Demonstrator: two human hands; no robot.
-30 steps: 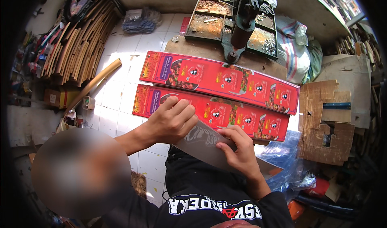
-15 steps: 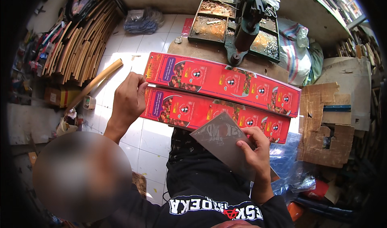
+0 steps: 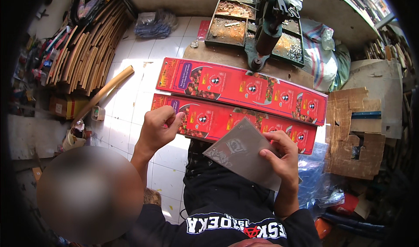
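Note:
My right hand grips a grey, glossy plastic sheet by its right edge, thumb on top. The sheet tilts over my lap, with small holes near two corners, and its upper corner covers part of a long red printed strip. A second red printed strip lies just beyond, nearly parallel. My left hand is closed, fingers curled and thumb pressed against them, in front of the nearer strip's left end. Whatever its fingers may hold is hidden.
A dark hand press stands beyond the strips, before a compartment tray of small metal bits. Torn cardboard lies right, above clear plastic. Stacked boards and a leaning tube are at left.
My left hand has come away from the left ends of the strips, moving right and nearer to me, its fingers now curled. The grey sheet has shifted slightly in my right hand's grip.

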